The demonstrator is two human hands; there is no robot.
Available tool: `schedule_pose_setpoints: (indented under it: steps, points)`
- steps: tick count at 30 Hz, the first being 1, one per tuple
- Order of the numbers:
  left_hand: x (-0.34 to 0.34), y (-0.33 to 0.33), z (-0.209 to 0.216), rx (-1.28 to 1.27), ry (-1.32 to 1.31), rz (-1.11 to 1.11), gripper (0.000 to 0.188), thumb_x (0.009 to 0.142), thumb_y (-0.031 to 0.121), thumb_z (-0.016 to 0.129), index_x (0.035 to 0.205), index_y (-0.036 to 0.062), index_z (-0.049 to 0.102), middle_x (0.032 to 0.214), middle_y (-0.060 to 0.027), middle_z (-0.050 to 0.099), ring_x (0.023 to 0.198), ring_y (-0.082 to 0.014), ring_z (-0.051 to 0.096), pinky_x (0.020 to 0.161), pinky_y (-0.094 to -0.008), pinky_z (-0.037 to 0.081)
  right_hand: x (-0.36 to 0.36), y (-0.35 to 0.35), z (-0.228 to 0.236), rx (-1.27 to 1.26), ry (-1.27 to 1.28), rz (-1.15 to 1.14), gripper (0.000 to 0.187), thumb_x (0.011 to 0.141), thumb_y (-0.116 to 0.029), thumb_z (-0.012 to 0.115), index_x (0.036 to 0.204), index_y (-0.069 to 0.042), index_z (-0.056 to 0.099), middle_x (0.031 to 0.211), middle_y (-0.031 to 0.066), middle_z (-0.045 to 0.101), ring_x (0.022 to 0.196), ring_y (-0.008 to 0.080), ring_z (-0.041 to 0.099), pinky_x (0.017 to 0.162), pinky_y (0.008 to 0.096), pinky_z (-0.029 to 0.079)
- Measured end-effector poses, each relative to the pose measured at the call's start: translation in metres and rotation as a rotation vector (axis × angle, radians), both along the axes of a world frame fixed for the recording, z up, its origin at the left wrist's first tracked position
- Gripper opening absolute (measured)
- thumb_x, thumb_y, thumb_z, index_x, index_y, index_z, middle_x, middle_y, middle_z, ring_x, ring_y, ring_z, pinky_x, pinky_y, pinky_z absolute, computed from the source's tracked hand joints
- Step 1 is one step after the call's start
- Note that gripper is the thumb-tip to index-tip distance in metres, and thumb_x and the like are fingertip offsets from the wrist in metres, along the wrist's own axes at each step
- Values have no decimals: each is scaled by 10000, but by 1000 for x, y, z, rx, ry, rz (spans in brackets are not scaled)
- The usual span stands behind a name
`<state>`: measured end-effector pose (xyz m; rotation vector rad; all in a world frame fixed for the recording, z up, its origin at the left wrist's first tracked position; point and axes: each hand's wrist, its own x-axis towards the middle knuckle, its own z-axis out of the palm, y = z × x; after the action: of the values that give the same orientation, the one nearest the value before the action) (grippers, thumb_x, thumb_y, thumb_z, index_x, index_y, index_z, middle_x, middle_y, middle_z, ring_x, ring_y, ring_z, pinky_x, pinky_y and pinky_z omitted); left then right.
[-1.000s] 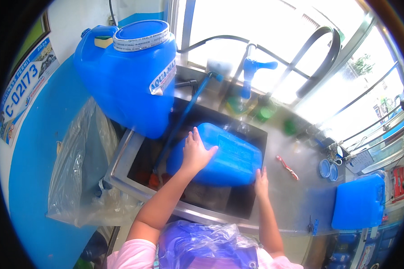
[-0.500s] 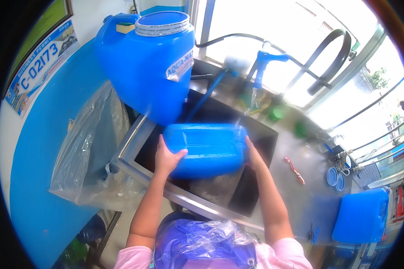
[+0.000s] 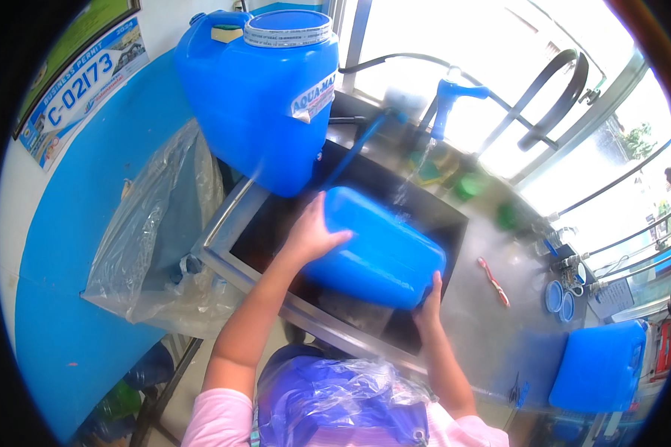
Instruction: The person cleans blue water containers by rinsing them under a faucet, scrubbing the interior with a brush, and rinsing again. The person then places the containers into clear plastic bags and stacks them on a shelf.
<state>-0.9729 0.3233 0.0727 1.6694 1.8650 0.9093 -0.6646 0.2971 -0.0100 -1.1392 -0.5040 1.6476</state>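
Observation:
Between my two hands I hold a blue plastic jug (image 3: 376,249) tilted over a steel sink (image 3: 218,237). My left hand (image 3: 313,232) grips its upper left end, thumb lying across the side. My right hand (image 3: 429,298) clasps its lower right end; some of those fingers are hidden behind it. Water runs from a blue faucet (image 3: 451,100) just beyond the jug and falls into the sink close to its far side.
A large blue container (image 3: 257,112) with a sponge (image 3: 227,33) on it stands at the sink's far left corner. Clear plastic sheeting (image 3: 153,246) hangs at left. On the right counter lie a red-and-white brush (image 3: 493,281), blue caps (image 3: 554,296) and another blue jug (image 3: 599,365).
The jug has turned from level to slanting, its right end lowered toward me and its left end raised. My left hand has moved up and right, my right hand down.

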Motion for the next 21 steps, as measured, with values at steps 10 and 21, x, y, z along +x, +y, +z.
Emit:
schedule_pose_setpoints:
  steps: [10,21]
  points:
    - [119,123,64,-390,-1237,-370,231,973,210,528,1074,16,601,762,-34,618,671,-156,614,621,-282,544,-17,-40,-12,34,174,-354,826,803,-733,502,1390,-167,368,1298,62,517,1086,250,561,824,387,509]
    - [58,109,136,-117,-477,-262,159,740,201,653,640,83,614,522,-6,505,448,-106,457,423,-257,334,-33,-29,-18,-33,178,-464,822,765,-772,502,1361,-216,393,1278,38,520,1071,240,535,723,404,485]
